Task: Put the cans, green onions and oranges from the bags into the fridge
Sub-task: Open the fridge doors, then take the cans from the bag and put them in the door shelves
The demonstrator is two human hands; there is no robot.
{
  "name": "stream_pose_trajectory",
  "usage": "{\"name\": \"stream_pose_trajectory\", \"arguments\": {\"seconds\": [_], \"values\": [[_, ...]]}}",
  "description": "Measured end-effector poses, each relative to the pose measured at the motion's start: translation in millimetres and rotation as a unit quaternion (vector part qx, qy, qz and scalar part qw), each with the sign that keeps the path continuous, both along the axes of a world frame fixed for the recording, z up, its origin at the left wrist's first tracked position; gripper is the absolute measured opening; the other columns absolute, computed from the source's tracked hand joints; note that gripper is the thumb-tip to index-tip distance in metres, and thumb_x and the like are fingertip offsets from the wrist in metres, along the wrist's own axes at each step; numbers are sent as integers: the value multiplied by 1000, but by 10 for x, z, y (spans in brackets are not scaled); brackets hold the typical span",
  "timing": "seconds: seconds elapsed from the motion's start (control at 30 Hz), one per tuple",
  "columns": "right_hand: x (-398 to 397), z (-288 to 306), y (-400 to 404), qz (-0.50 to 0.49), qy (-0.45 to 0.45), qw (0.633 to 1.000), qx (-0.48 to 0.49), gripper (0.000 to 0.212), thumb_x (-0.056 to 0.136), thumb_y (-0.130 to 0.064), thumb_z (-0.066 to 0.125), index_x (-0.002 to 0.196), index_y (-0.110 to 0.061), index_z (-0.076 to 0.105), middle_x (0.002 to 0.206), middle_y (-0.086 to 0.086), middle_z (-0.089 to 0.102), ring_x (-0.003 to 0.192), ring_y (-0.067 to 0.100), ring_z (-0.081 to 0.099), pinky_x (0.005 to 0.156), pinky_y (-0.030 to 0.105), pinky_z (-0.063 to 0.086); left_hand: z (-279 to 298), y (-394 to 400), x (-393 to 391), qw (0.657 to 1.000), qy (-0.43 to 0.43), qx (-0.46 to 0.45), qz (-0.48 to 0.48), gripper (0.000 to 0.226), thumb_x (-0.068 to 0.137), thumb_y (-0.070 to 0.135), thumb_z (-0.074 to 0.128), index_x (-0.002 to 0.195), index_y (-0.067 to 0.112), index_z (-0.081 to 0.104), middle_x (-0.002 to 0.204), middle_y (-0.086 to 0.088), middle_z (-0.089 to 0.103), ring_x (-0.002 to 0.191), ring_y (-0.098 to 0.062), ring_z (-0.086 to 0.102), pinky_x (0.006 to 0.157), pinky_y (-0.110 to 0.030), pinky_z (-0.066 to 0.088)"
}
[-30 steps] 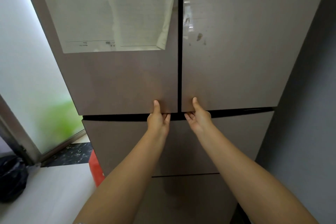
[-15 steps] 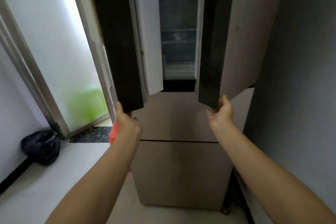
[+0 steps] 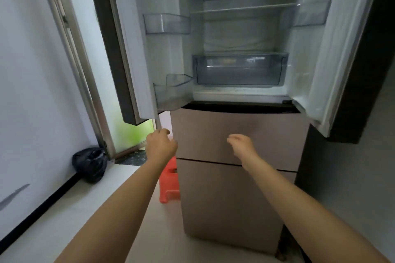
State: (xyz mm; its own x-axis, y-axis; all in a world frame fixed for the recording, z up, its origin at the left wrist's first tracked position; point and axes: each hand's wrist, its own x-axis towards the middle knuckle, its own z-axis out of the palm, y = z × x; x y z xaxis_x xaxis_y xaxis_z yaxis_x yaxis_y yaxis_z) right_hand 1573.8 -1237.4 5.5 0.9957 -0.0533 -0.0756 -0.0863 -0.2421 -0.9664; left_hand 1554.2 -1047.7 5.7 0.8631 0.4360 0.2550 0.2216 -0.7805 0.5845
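Head view: the fridge (image 3: pixel 239 134) stands with both upper doors swung wide, its drawer (image 3: pixel 240 70) at the bottom of the lit compartment. The left hand (image 3: pixel 160 145) and right hand (image 3: pixel 242 144) hang before the lower drawers, fingers loosely curled, holding nothing.

Left arm: bare forearm, reaching forward and up from the lower left of the view, held nearly straight.
Left hand (image 3: pixel 161 144): hanging in the air with the back facing the camera, fingers curling loosely inward, gripping nothing.
Right arm: bare forearm, stretching forward from the lower right corner, angling toward the middle.
Right hand (image 3: pixel 242 142): hovering level with the left, wrist bending slightly, fingers (image 3: pixel 232 138) drooping and pointing left, loosely parted, empty.
Spacing: the two hands are staying well apart, touching nothing.
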Motion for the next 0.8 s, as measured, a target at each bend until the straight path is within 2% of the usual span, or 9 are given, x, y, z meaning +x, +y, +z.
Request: {"name": "stream_pose_trajectory", "arguments": {"seconds": [0.03, 0.1, 0.2, 0.37, 0.5, 0.6, 0.8], "values": [[-69, 42, 115, 31, -40, 994, -94, 36, 93, -10, 46, 128, 0, 50, 136, 15, 51, 121, 26, 49, 98, 32, 38, 26, 74, -73, 998, 7, 55, -6, 41, 88, 11, 50, 128, 5, 54, 136, -12, 52, 128, -31, 41, 102, -36, 38], [-203, 136, 373, 91, -104, 959, -246, 40, 93, -14, 46, 132, -3, 48, 139, 15, 49, 128, 28, 45, 105, 32, 34, 90, 233, -240, 988, 14, 153, -10, 39, 89, 12, 48, 127, 9, 54, 137, -7, 50, 130, -28, 38, 99, -37, 40], [-404, 222, 856, 135, -164, 913, -350, 39, 91, -16, 47, 129, -4, 52, 134, 18, 52, 124, 33, 48, 103, 37, 39, 135, 551, -579, 969, 26, 246, -7, 37, 89, 15, 48, 126, 11, 55, 137, -5, 50, 130, -25, 38, 98, -36, 41], [-968, 155, 1859, 176, -225, 876, -388, 32, 85, -12, 50, 112, -2, 63, 120, 20, 60, 113, 36, 53, 90, 38, 45, -10, 1351, -1534, 951, 83, 297, 26, 33, 89, 13, 45, 120, 10, 56, 132, -6, 50, 128, -27, 38, 94, -36, 37], [-1662, -37, 2822, 239, -262, 852, -386, 34, 85, -13, 49, 114, -2, 63, 121, 20, 59, 114, 37, 52, 95, 41, 45, -235, 2215, -2536, 939, 147, 300, 86, 32, 91, 12, 44, 121, 10, 54, 131, -8, 50, 128, -28, 37, 98, -36, 35], [-2276, -254, 3572, 301, -286, 826, -382, 30, 86, -16, 48, 109, -4, 64, 117, 19, 61, 113, 36, 52, 90, 39, 44, -471, 2844, -3312, 926, 200, 289, 141, 33, 90, 8, 44, 121, 10, 54, 127, -9, 53, 124, -28, 42, 98, -36, 36], [-3388, -803, 4871, 438, -300, 759, -377, 37, 92, -22, 46, 126, -10, 54, 131, 10, 55, 122, 27, 47, 98, 35, 39, -1026, 3948, -4680, 895, 298, 232, 236, 34, 91, 9, 41, 123, 12, 54, 128, -7, 54, 124, -27, 42, 104, -37, 32]]}}
